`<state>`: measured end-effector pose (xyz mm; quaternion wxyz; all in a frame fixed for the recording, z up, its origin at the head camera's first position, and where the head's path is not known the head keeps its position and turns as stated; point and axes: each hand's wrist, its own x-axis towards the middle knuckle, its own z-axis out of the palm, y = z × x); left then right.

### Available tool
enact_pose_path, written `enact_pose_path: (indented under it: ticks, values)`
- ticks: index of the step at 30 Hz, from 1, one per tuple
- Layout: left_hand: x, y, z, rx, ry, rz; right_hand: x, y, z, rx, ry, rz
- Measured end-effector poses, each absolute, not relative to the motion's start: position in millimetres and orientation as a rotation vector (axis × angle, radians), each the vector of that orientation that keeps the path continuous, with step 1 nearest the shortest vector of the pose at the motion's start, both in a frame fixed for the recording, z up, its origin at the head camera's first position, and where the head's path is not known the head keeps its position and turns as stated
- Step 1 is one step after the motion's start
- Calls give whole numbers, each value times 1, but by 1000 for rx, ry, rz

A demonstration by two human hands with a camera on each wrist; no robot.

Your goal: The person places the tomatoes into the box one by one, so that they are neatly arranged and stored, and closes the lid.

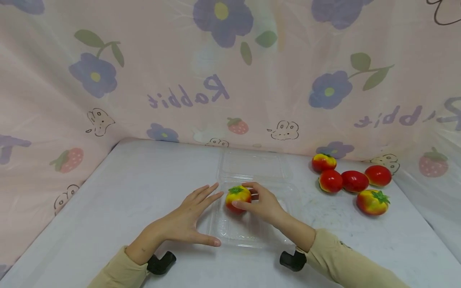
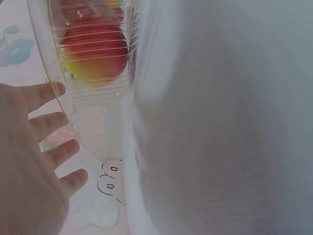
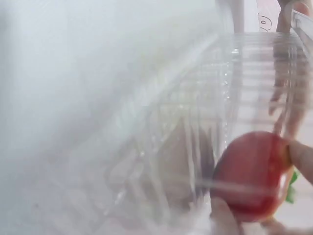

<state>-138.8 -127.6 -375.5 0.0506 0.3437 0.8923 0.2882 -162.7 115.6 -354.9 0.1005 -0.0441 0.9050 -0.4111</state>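
My right hand holds a red-and-yellow tomato with a green leafy top between thumb and fingers. The tomato is inside the clear plastic box, at its left half; whether it touches the floor I cannot tell. Through the box wall it shows in the right wrist view as a red tomato with fingers on it. My left hand is spread at the box's left side, thumb near the front corner and fingers apart. In the left wrist view, the fingertips of the left hand lie close along the wall.
The box's clear lid lies folded back behind it. Several more tomatoes stand grouped at the right rear, among them a dark red one and a red-yellow one. A printed curtain rises behind the white table.
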Motion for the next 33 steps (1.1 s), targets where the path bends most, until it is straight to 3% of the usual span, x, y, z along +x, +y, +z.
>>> enact_pose_path:
  ticks: [33]
  values:
    - [-139, -126, -374, 1070, 2733, 859, -159, 126, -354, -204, 2566, -1367]
